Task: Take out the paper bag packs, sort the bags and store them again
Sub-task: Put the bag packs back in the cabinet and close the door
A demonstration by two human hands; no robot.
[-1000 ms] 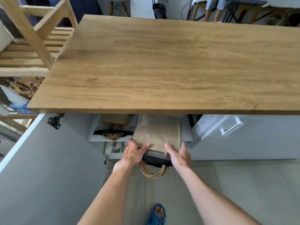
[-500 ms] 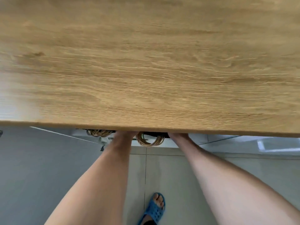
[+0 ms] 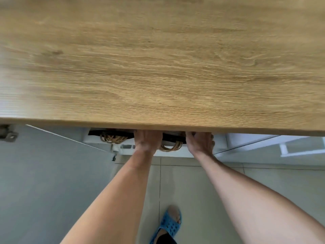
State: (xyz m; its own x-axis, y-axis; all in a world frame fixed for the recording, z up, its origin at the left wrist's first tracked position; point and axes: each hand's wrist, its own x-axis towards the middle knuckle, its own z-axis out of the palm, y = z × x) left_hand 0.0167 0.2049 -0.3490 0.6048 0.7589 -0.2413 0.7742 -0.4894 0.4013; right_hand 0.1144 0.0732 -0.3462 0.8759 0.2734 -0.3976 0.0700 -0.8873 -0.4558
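No legible text anywhere

- Both forearms are bare from wrist to the frame's lower edge; no sleeve, watch or bracelet shows on either.
- The left hand (image 3: 147,140) and right hand (image 3: 199,142) wear no gloves or rings on the parts that show.
- One foot wears a blue slide sandal (image 3: 169,224) with round holes across its strap, toes showing.
- A dark trouser hem (image 3: 165,238) sits behind the sandal.
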